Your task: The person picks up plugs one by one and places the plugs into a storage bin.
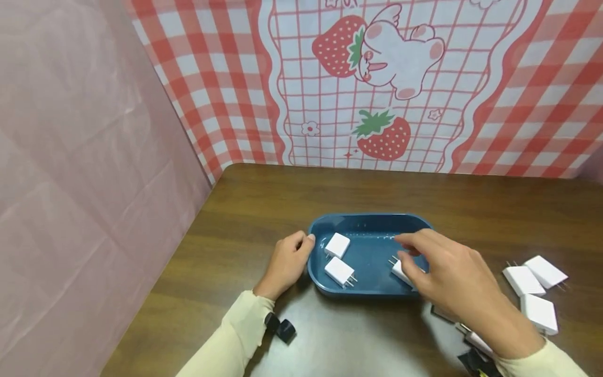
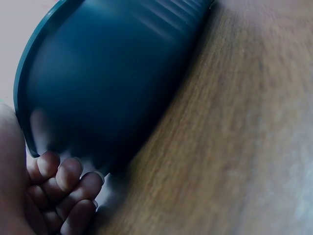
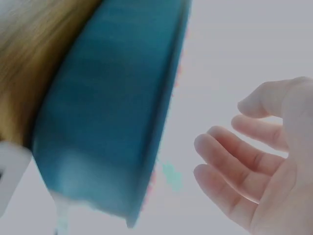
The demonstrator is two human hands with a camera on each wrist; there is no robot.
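From where I stand, the hands are well apart. The left hand [image 1: 287,263] grips the near end of a blue tray [image 1: 369,254] on the wooden counter [image 1: 259,204], fingertips against its outer wall. Two white plug chargers [image 1: 339,271] lie inside beside that hand. The right hand [image 1: 452,269], loosely spread and holding nothing, hovers over a third charger [image 1: 402,272] in the tray; three more chargers [image 1: 539,313] sit beyond its outer side.
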